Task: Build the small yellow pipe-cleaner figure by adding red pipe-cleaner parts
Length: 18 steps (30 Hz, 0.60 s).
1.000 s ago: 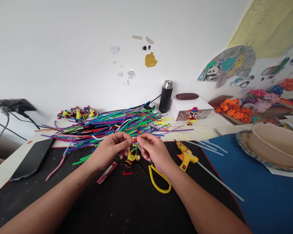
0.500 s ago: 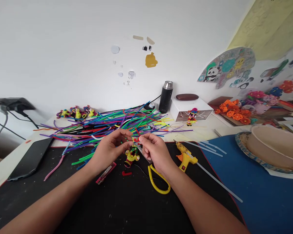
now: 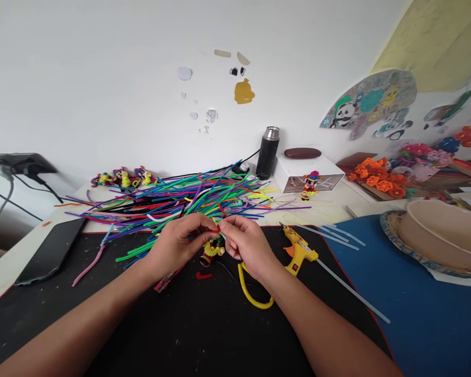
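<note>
My left hand (image 3: 176, 242) and my right hand (image 3: 246, 242) meet fingertip to fingertip above the black mat. Both are closed in a pinch on a short red pipe cleaner (image 3: 222, 209), whose end sticks up past my right fingers; its lower part is mostly hidden. Just below the fingertips lies a small yellow, red and black pipe-cleaner figure (image 3: 209, 253), partly covered by my hands. A bent red pipe-cleaner piece (image 3: 203, 276) rests on the mat in front of it. Yellow-handled scissors (image 3: 255, 301) lie partly under my right hand.
A yellow glue gun (image 3: 299, 250) with a long glue stick lies right of my right hand. Many coloured pipe cleaners (image 3: 196, 196) are heaped behind. A phone (image 3: 51, 251) is at left, a black flask (image 3: 267, 154) and white box (image 3: 322, 170) at back, a bowl (image 3: 447, 235) at right.
My fingertips have come together, the left fingers closing in on the red piece beside the right ones. The view has shifted slightly. The figure and tools stay on the mat.
</note>
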Tool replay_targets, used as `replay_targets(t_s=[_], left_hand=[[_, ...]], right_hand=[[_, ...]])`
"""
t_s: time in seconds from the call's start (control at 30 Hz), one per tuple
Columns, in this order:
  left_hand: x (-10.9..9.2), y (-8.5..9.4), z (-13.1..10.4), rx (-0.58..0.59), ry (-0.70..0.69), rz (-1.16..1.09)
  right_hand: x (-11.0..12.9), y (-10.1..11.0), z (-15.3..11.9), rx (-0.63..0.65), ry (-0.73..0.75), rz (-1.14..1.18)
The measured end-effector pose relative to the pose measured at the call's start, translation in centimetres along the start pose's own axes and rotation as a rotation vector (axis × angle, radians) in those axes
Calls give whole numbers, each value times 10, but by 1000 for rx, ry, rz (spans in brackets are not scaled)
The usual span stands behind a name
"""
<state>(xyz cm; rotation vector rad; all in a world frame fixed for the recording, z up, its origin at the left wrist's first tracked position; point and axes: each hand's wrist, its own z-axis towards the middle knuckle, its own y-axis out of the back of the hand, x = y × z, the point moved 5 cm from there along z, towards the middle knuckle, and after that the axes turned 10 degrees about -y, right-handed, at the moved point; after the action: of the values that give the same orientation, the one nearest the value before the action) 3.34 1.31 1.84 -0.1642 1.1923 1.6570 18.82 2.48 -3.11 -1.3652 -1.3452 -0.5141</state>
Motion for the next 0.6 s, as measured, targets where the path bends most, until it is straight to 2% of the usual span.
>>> replay_targets(t_s=[0.23,0.6], left_hand=[[-3,3,0,55,-156,49],[-2,5,-2,91,-178,69]], right_hand=[[-3,-1,-1,25,-50,2],[-3,-2,0,34,-67,-19]])
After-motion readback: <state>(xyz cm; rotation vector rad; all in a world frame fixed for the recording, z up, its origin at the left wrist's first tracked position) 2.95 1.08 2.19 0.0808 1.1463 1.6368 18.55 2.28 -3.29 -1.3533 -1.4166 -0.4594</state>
